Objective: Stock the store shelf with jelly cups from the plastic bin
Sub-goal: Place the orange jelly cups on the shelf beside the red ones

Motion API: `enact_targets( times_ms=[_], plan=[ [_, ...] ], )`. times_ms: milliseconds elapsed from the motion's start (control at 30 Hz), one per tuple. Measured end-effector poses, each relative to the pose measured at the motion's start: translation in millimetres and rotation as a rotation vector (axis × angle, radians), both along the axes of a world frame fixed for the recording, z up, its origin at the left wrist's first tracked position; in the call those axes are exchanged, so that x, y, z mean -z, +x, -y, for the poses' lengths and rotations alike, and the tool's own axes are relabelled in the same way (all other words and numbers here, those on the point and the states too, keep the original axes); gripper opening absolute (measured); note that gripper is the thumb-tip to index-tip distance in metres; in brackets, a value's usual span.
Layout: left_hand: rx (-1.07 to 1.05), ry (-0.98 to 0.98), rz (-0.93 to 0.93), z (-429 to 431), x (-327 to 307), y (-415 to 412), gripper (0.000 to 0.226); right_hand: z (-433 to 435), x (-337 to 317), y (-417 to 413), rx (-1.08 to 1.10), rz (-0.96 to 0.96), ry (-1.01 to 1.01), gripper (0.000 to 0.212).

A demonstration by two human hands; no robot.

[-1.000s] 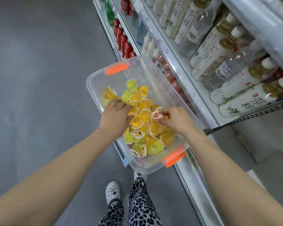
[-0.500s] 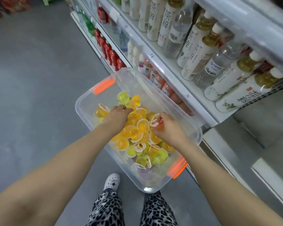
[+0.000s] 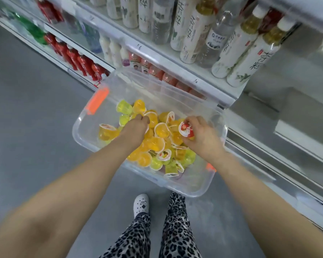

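A clear plastic bin (image 3: 82, 135) with orange latches holds several yellow, orange and green jelly cups (image 3: 158, 144). Both my hands are inside it. My right hand (image 3: 201, 135) grips a jelly cup with a red and white lid (image 3: 186, 129) at the right side of the pile. My left hand (image 3: 136, 127) is pressed down among the cups at the pile's middle, fingers curled; what it holds is hidden. The store shelf (image 3: 175, 58) runs along the far right side of the bin.
The shelf carries tea bottles (image 3: 250, 53) on the upper level, pink bottles (image 3: 157, 71) and red bottles (image 3: 78, 60) lower down. Grey floor (image 3: 26, 127) lies to the left. My legs and a white shoe (image 3: 141, 204) are below the bin.
The view has swung left and tilted up, showing more of the shelf. My right hand has lifted the red-lidded cup slightly out of the pile. My left hand stays dug into the cups.
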State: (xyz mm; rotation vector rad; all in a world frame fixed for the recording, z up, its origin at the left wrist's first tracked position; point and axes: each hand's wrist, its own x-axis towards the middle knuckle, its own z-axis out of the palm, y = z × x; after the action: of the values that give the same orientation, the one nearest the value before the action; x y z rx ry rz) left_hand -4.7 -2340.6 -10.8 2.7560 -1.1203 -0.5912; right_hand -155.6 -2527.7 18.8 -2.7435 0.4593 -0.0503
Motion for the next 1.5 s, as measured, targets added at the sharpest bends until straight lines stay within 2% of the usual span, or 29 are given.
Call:
enact_targets(
  times_ms=[100, 367, 533, 733, 1133, 1267, 1500],
  plan=[
    [0.054, -0.023, 0.023, -3.3, -2.4, 1.8, 0.051, 0.5, 0.4, 1.7, 0.017, -0.003, 0.014, 0.042],
    [-0.045, -0.252, -0.064, -9.6, -47.8, -2.2, 0.058, -3.3, -19.8, -5.4, 0.122, 0.049, 0.161, 0.040],
    [-0.065, -0.380, -0.049, -2.4, -90.2, -16.8, 0.054, -4.4, -53.2, -27.2, 0.163, 0.121, 0.099, 0.042],
    [0.063, -0.536, -0.029, 29.1, -141.2, -42.5, 0.051, 9.9, -107.1, -71.1, 0.288, 0.254, 0.035, 0.040],
    [0.334, -0.709, 0.017, 170.1, -234.0, -129.8, 0.052, 111.6, -201.7, -204.8, 0.584, 0.442, -0.091, 0.036],
    [0.377, -0.757, 0.005, 233.4, -251.4, -171.1, 0.047, 166.8, -223.7, -250.2, 0.650, 0.472, -0.116, 0.035],
    [0.478, -0.772, 0.027, 347.3, -271.5, -246.2, 0.056, 278.9, -257.9, -317.9, 0.722, 0.491, -0.133, 0.037]
  ],
)
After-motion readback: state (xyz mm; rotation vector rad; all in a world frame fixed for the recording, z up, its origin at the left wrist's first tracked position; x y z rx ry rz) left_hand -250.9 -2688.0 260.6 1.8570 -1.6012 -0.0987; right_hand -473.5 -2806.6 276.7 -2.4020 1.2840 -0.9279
